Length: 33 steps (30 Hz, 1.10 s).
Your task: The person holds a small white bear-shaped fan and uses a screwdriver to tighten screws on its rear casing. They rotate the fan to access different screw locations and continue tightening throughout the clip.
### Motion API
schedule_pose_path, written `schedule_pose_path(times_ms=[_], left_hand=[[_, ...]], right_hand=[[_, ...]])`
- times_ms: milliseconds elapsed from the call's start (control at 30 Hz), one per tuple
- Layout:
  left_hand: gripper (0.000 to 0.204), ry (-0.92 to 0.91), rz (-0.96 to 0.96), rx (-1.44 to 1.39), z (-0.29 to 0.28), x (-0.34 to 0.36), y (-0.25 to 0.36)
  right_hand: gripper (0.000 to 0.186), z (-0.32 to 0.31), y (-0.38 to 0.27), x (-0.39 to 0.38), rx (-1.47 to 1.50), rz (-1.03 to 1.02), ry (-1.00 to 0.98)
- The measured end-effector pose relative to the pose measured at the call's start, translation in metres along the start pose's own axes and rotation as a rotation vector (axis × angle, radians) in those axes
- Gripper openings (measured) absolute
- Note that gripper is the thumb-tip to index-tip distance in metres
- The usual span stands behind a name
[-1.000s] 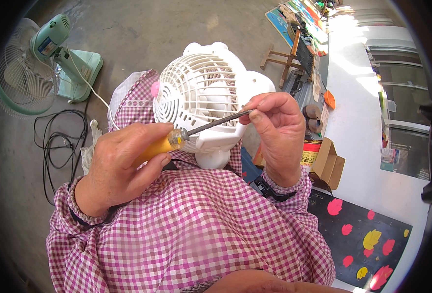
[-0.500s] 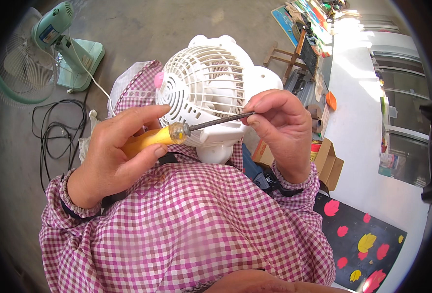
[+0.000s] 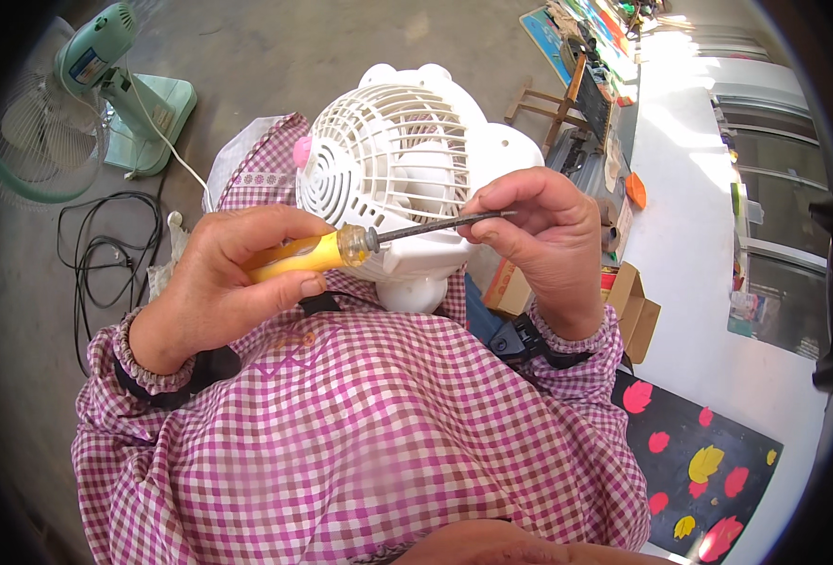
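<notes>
My left hand (image 3: 218, 273) is closed round the yellow handle of a screwdriver (image 3: 305, 258), which has a clear collar and a dark metal shaft. The shaft slants slightly upward to the right. At its far end the thumb and forefinger of my right hand (image 3: 543, 235) pinch it, and the thin tip shows just past the fingertips. Beneath both hands a small white fan (image 3: 393, 132) with a slotted round grille, a pink button and rounded lobes rests on my lap, on the checked apron cloth.
A green desk fan (image 3: 143, 122) stands on the floor at the far left, its white cord trailing toward me. Black cable (image 3: 105, 254) lies coiled nearby. To the right are an open cardboard box (image 3: 631, 315), a wooden frame (image 3: 558, 108) and a black board with paper leaves (image 3: 689, 461).
The screwdriver's shaft has slid through my right fingertips, so its tip now shows beyond them. My left hand has shifted slightly right with the handle.
</notes>
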State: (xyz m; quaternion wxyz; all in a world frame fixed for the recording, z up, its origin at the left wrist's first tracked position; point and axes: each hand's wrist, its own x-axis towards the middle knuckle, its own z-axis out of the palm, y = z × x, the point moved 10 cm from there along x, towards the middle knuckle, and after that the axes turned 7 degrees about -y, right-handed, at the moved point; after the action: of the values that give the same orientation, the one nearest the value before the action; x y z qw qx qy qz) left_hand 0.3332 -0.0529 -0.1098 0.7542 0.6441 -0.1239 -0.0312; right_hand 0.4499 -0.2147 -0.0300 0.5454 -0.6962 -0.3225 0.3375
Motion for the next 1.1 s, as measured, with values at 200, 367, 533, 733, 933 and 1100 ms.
schedule_pose_path(times_ms=[200,367,533,733,933,1100], left_hand=[[0.031,0.062,-0.036,-0.219,0.006,0.003,-0.01],[0.031,0.14,-0.035,-0.179,-0.022,-0.001,-0.01],[0.027,0.165,-0.027,0.105,-0.04,0.0,-0.013],[0.026,0.158,-0.034,0.183,-0.037,0.004,-0.017],[0.034,0.136,0.025,0.388,-0.032,0.003,-0.006],[0.039,0.129,0.145,0.533,-0.018,-0.007,-0.011]], right_hand=[[0.041,-0.008,-0.008,-0.004,-0.005,0.029,0.058],[0.054,-0.058,-0.025,-0.021,-0.204,-0.186,0.468],[0.089,-0.054,0.034,0.0,-0.18,-0.038,0.364],[0.093,-0.021,0.065,-0.005,-0.008,0.018,0.308],[0.086,-0.017,0.072,-0.011,-0.036,-0.069,0.357],[0.087,-0.01,0.093,-0.022,-0.011,-0.143,0.351]])
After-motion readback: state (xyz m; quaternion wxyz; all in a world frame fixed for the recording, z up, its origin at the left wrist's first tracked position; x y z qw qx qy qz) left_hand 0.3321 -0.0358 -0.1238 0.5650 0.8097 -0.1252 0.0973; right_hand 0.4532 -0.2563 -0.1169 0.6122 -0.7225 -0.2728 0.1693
